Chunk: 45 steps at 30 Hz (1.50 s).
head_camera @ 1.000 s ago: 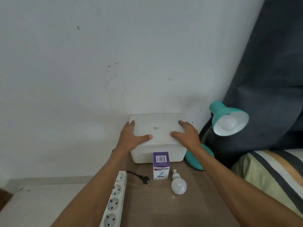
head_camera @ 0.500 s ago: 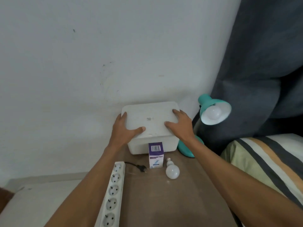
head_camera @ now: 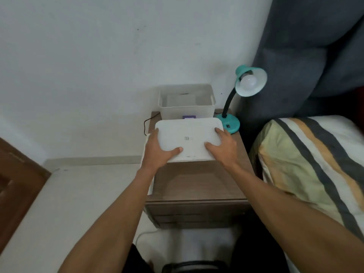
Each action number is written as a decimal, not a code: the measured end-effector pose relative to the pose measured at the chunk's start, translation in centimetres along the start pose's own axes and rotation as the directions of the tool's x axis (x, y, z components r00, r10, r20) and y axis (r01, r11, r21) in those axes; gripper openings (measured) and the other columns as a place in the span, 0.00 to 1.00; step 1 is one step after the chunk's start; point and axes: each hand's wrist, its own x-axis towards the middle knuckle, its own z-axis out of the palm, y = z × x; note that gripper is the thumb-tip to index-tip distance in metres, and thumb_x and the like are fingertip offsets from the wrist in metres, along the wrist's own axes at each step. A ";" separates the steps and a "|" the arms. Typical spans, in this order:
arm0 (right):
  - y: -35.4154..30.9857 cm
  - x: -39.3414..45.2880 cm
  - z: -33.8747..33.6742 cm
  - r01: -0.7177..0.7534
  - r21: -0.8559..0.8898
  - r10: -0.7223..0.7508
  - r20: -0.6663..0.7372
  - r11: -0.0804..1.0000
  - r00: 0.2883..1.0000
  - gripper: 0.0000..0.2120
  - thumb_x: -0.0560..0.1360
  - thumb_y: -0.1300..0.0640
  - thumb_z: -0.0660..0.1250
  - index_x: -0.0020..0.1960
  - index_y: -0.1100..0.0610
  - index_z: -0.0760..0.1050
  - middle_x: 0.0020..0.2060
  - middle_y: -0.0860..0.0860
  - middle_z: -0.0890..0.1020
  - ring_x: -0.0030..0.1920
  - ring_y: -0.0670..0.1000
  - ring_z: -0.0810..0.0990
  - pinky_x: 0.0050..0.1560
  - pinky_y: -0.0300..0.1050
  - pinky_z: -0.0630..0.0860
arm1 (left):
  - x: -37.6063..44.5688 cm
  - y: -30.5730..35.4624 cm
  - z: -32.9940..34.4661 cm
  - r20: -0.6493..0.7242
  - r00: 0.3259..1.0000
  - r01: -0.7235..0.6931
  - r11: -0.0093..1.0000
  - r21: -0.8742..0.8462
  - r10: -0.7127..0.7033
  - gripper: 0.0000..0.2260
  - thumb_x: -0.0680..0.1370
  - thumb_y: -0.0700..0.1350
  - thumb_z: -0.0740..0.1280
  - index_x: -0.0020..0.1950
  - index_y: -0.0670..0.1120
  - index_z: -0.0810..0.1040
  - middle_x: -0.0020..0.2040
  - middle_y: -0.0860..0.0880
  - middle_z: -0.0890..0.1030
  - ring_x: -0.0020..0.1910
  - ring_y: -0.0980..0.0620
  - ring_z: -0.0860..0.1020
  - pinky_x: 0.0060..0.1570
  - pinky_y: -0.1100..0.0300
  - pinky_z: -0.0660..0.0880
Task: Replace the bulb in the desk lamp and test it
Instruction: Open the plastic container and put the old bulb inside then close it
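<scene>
Two hands (head_camera: 194,149) grip one white lid (head_camera: 188,139) above one nightstand (head_camera: 199,182).

Matt white plastic lid (head_camera: 189,138), translucent plastic bin (head_camera: 186,107), wood-grain nightstand (head_camera: 199,182), glossy teal lamp (head_camera: 250,81).

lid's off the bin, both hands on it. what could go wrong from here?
1. The white lid, held by left hand and right hand, hides the nightstand below it; setting it down blind could hit whatever lies there.
2. Swinging the lid right could knock the teal desk lamp, which stands close.
</scene>
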 end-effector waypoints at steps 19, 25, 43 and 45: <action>9.6 -8.6 4.4 -0.053 -0.267 0.079 0.086 0.962 0.993 0.34 0.76 0.40 0.66 0.77 0.54 0.64 0.78 0.59 0.59 0.79 0.60 0.53 0.76 0.55 0.56 | -8.4 -6.9 6.1 0.162 0.985 0.006 0.945 0.327 -0.062 0.55 0.71 0.73 0.68 0.83 0.44 0.43 0.83 0.45 0.49 0.82 0.44 0.52 0.79 0.49 0.55; 9.4 -8.4 4.3 -0.040 -0.361 0.087 0.115 0.932 0.989 0.35 0.77 0.38 0.63 0.78 0.53 0.61 0.79 0.58 0.57 0.79 0.59 0.51 0.76 0.55 0.58 | -8.6 -6.9 6.6 0.154 0.988 -0.037 0.919 0.392 -0.026 0.53 0.74 0.72 0.64 0.82 0.40 0.44 0.83 0.41 0.47 0.83 0.42 0.48 0.80 0.49 0.50; 1.5 9.4 4.7 -0.162 -0.114 0.178 0.152 0.980 0.972 0.26 0.77 0.46 0.68 0.72 0.54 0.71 0.65 0.56 0.78 0.64 0.56 0.76 0.64 0.55 0.75 | 12.9 2.1 1.2 -0.085 0.980 -0.171 0.978 0.118 0.181 0.50 0.72 0.70 0.70 0.83 0.45 0.52 0.83 0.44 0.53 0.83 0.47 0.48 0.78 0.45 0.54; 1.6 10.4 5.4 -0.186 -0.135 0.208 0.177 0.973 0.962 0.26 0.77 0.47 0.68 0.72 0.54 0.71 0.65 0.56 0.78 0.64 0.58 0.76 0.64 0.55 0.74 | 15.5 2.5 0.8 -0.063 0.983 -0.166 0.979 0.119 0.175 0.56 0.69 0.73 0.71 0.83 0.46 0.49 0.84 0.45 0.50 0.83 0.48 0.45 0.80 0.45 0.52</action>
